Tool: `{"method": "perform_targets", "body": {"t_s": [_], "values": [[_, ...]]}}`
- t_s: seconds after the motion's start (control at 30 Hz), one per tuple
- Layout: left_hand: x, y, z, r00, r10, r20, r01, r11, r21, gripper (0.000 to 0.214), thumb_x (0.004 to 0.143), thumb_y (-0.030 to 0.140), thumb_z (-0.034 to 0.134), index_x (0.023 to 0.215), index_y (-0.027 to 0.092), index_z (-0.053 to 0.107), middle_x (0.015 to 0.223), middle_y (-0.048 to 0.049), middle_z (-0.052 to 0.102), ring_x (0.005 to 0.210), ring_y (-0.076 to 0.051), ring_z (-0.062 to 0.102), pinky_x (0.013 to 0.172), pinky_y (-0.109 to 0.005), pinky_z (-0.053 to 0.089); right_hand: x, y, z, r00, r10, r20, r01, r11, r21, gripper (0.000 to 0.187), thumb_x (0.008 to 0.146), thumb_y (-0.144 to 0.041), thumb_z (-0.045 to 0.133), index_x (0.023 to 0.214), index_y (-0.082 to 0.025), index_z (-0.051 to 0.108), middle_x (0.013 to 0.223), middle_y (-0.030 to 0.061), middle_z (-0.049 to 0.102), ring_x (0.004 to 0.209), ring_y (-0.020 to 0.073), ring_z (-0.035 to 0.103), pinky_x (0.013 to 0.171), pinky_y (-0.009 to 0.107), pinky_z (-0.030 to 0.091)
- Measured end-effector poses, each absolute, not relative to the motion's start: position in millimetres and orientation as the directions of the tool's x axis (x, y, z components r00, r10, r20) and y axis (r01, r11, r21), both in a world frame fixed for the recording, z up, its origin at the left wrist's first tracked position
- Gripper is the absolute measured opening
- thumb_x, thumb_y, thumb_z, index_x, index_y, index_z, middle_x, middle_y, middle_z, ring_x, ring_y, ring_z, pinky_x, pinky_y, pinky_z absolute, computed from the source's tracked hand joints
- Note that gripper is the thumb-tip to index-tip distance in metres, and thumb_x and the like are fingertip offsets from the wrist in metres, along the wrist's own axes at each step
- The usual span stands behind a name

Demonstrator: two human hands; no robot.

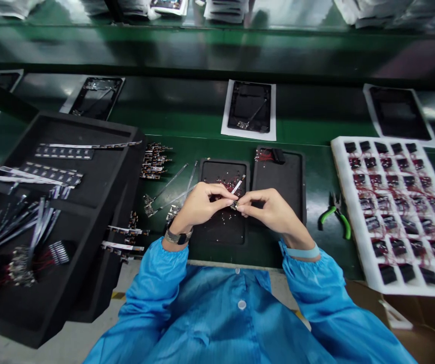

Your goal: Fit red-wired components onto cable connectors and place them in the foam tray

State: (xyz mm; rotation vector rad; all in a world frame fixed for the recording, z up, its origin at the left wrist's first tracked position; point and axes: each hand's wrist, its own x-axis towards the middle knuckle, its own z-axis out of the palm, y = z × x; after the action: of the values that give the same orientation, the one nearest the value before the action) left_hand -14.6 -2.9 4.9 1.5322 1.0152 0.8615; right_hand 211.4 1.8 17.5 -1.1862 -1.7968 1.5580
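Observation:
Both of my hands meet over a small black tray (223,235). My left hand (204,203) pinches one side of a small circuit board (234,204), and my right hand (266,208) pinches the other side. A white-and-dark flex strip (238,184) sticks up from between the fingers. Small red and white parts (223,186) lie scattered in the tray beneath. Left of my left hand, boards with long flat cables (149,206) rest on the green bench. Fingertips cover much of the held board.
A second black tray (278,194) holds a black part with red wires. Green-handled pliers (334,215) lie beside a white foam tray (337,151) of wired black modules. At left stand stacked black bins (99,202) with cables and strips. Device housings (250,108) lie along the back.

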Motion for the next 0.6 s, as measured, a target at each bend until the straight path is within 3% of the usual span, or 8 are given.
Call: {"method": "perform_targets", "body": {"t_s": [0.4,0.53,0.6], "values": [[-13,-5,5,0.34,0.94,0.025,0.19,-0.094,0.977,0.011,0.087,0.022,0.075,0.093,0.019,0.084,0.088,-0.0066,0.079,0.081,-0.02,0.072,0.075,-0.031,0.053,210,1,19,-0.523,0.833,-0.181,0.309,-0.012,-0.951,0.02,0.091,-0.036,0.074,0.088,-0.017,0.079,0.074,0.0036,0.074,0.07,0.0192,0.068,0.071,0.032,0.054],[-13,-10,19,0.24,0.968,0.078,0.256,-0.141,0.956,0.009,0.087,0.023,0.076,0.092,0.02,0.083,0.089,-0.0057,0.079,0.085,-0.021,0.071,0.084,-0.035,0.054,231,10,26,-0.52,0.852,-0.058,0.313,0.127,-0.941,0.022,0.093,-0.039,0.071,0.104,-0.021,0.079,0.102,0.0065,0.079,0.097,0.0247,0.072,0.093,0.038,0.054],[-13,-14,32,0.111,0.985,0.135,0.279,-0.162,0.947,0.008,0.088,0.025,0.076,0.092,0.021,0.081,0.091,-0.0055,0.079,0.087,-0.021,0.071,0.086,-0.036,0.055,255,25,25,-0.392,0.92,0.015,0.374,0.174,-0.911,0.025,0.094,-0.04,0.07,0.109,-0.022,0.077,0.109,0.0078,0.078,0.104,0.0264,0.07,0.096,0.041,0.052]]}}
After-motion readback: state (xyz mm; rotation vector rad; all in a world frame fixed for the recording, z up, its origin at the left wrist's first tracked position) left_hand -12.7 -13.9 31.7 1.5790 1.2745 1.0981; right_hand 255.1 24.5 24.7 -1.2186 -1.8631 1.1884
